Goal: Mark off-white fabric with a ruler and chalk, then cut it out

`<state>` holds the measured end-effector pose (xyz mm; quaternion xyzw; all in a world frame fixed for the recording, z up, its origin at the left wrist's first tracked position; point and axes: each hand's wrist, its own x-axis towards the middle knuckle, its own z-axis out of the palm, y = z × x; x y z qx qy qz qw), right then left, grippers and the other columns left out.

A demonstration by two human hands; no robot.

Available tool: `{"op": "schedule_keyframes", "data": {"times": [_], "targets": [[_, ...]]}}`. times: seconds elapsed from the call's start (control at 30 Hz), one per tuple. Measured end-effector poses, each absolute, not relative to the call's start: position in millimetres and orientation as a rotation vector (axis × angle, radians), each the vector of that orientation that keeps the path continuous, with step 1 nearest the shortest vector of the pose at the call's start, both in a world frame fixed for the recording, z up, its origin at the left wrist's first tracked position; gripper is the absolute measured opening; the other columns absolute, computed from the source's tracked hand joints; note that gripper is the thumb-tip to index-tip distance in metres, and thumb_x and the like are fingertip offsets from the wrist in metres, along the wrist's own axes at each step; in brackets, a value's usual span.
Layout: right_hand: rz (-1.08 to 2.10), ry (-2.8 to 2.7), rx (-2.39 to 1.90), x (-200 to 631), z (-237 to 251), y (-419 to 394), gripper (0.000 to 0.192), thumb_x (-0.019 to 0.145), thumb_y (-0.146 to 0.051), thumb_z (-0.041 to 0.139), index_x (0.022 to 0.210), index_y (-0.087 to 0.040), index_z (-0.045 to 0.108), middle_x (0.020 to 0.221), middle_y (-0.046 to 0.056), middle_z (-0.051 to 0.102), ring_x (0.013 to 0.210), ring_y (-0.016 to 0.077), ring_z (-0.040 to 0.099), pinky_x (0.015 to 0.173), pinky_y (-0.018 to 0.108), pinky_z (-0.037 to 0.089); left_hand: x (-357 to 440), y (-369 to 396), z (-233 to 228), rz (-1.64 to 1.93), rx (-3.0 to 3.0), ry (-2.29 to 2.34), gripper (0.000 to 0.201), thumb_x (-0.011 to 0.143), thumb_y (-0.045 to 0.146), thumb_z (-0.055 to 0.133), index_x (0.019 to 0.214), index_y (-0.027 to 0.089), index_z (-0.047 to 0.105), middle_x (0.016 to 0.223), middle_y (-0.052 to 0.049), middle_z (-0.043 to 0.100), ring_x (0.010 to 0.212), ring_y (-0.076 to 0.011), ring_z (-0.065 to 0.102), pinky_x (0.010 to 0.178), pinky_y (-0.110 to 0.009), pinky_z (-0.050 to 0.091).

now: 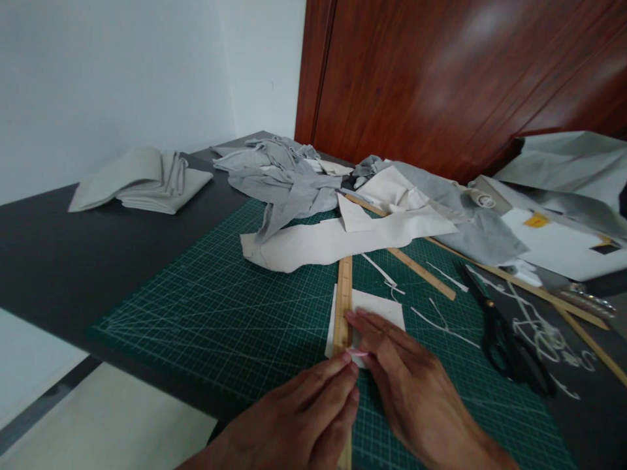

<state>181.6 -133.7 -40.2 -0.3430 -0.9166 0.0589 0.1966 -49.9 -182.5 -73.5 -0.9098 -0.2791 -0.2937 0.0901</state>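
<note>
A wooden ruler [343, 287] lies lengthwise over a small piece of white cloth [379, 305] on the green cutting mat [210, 313]. My left hand [308, 408] rests over the near part of the ruler, fingers stretched out side by side. On the ruler's right side, my right hand [401, 365] is over the cloth, its fingers bent and their tips by the ruler's edge. A thin pink piece [357, 352] shows between its thumb and the left fingertips; it looks pinched in the right hand, and its kind is unclear.
Black scissors [504, 333] lie at right near tangled white threads [539, 333]. A long white cloth strip [313, 245] crosses the ruler's far end, with grey cloth [289, 173] heaped behind. Folded pale cloth [147, 183] sits at left. More wooden rulers [424, 271] lie beyond.
</note>
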Motion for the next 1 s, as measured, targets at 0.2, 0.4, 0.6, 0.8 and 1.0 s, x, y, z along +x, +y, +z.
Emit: {"op": "schedule_keyframes", "data": {"times": [0.2, 0.4, 0.6, 0.8, 1.0], "targets": [[0.193, -2.556, -0.990, 181.5, -40.3, -132.7, 0.058, 0.099, 0.001, 0.042, 0.156, -0.009, 0.046, 0.154, 0.018, 0.065, 0.147, 0.0270, 0.058, 0.119, 0.051, 0.054, -47.8, -183.6, -44.0, -0.695, -2.856, -1.014, 0.031, 0.106, 0.018, 0.049, 0.129, 0.009, 0.068, 0.138, -0.012, 0.073, 0.134, -0.0215, 0.061, 0.121, -0.031, 0.044], [0.177, -2.557, -0.976, 182.9, -42.9, -134.8, 0.058, 0.099, 0.000, 0.043, 0.157, -0.009, 0.045, 0.155, 0.017, 0.065, 0.148, 0.0267, 0.057, 0.121, 0.051, 0.052, -47.7, -182.4, -41.5, -0.749, -2.864, -0.975, 0.028, 0.103, 0.023, 0.055, 0.123, 0.011, 0.071, 0.130, -0.011, 0.076, 0.131, -0.0221, 0.063, 0.120, -0.031, 0.045], [0.159, -2.552, -0.966, 181.5, -41.4, -134.3, 0.056, 0.101, 0.001, 0.041, 0.157, -0.008, 0.044, 0.154, 0.018, 0.066, 0.147, 0.0257, 0.058, 0.121, 0.050, 0.052, -53.7, -186.0, -45.8, -0.726, -2.789, -0.857, 0.028, 0.104, 0.023, 0.053, 0.119, 0.010, 0.073, 0.131, -0.014, 0.076, 0.125, -0.0236, 0.066, 0.116, -0.032, 0.048], [0.163, -2.546, -0.994, 181.2, -42.7, -134.3, 0.054, 0.102, 0.000, 0.040, 0.155, -0.009, 0.046, 0.153, 0.018, 0.067, 0.146, 0.0260, 0.059, 0.120, 0.051, 0.053, -52.8, -184.2, -47.3, -0.784, -2.683, -0.834, 0.031, 0.106, 0.016, 0.046, 0.104, 0.015, 0.076, 0.120, -0.005, 0.081, 0.118, -0.0193, 0.068, 0.120, -0.027, 0.041], [0.119, -2.541, -0.988, 180.0, -42.5, -134.5, 0.051, 0.104, -0.001, 0.042, 0.155, -0.010, 0.046, 0.152, 0.017, 0.068, 0.146, 0.0244, 0.059, 0.119, 0.047, 0.053, -53.1, -184.3, -48.2, -0.811, -2.659, -0.838, 0.034, 0.107, 0.013, 0.043, 0.108, 0.013, 0.077, 0.118, -0.003, 0.081, 0.121, -0.0172, 0.065, 0.125, -0.025, 0.034]]}}
